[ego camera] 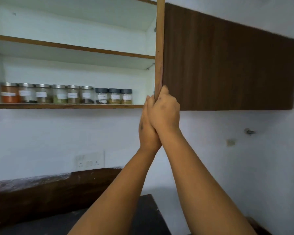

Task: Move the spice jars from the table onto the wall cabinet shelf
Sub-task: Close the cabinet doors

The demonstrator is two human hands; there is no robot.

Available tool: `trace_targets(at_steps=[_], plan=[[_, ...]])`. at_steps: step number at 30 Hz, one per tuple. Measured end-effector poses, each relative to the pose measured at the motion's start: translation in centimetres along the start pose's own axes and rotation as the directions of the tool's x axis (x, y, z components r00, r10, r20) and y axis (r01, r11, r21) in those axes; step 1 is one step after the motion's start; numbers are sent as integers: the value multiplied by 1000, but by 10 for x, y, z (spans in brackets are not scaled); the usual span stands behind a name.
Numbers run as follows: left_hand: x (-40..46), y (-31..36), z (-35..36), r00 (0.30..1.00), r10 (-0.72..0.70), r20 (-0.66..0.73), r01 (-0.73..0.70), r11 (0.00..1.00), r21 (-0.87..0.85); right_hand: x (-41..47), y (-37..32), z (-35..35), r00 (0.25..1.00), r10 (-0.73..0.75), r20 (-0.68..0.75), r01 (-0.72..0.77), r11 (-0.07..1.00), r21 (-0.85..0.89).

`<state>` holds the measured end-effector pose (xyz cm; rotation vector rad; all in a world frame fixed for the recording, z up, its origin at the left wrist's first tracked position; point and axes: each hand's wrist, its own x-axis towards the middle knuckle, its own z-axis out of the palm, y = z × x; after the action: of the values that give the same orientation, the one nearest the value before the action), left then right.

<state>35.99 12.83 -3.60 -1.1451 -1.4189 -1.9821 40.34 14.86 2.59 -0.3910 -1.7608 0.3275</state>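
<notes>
Several spice jars (66,94) stand in a row on the lower shelf (58,106) of the open wall cabinet, most with silver lids and three with black lids at the right end. Both hands are raised to the bottom corner of the open cabinet door (159,65), which I see edge-on. My right hand (165,109) grips the door's edge with curled fingers. My left hand (147,126) is pressed against it from the left, fingers up along the edge.
The upper shelf (71,46) holds nothing. A closed dark wood cabinet door (227,65) lies to the right. A switch plate (90,161) is on the wall. The dark table (143,217) is below, between my forearms.
</notes>
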Motion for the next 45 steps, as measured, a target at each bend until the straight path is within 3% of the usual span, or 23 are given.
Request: trace_targets(at_steps=[6, 12, 17, 24, 30, 34, 37, 42, 45], plan=[[21, -34, -78, 991, 50, -127, -14, 963, 268, -15, -54, 73, 991, -115, 68, 102, 980, 172], [39, -65, -159, 977, -22, -213, 91, 943, 320, -29, -94, 156, 982, -139, 128, 96, 951, 293], [65, -104, -211, 981, -25, -191, 97, 919, 382, -26, -111, 216, 976, -161, 147, 129, 970, 205], [119, -137, -269, 940, -102, -326, 257, 842, 475, -2, -128, 291, 908, -153, 390, 157, 987, 24], [160, -155, -290, 967, -163, -198, 232, 885, 404, 8, -136, 336, 897, -114, 427, 150, 987, -50], [172, -174, -297, 988, -141, -59, 141, 697, 703, 13, -135, 357, 895, -100, 434, 146, 987, -74], [183, -184, -299, 994, -110, -7, 72, 603, 795, 17, -133, 374, 891, -85, 447, 146, 984, -103], [192, -196, -301, 975, -217, 44, 40, 369, 929, 26, -128, 397, 864, -66, 500, 154, 978, -137], [193, -203, -306, 975, -201, 90, -26, 301, 953, 26, -129, 403, 872, -57, 487, 146, 978, -146]])
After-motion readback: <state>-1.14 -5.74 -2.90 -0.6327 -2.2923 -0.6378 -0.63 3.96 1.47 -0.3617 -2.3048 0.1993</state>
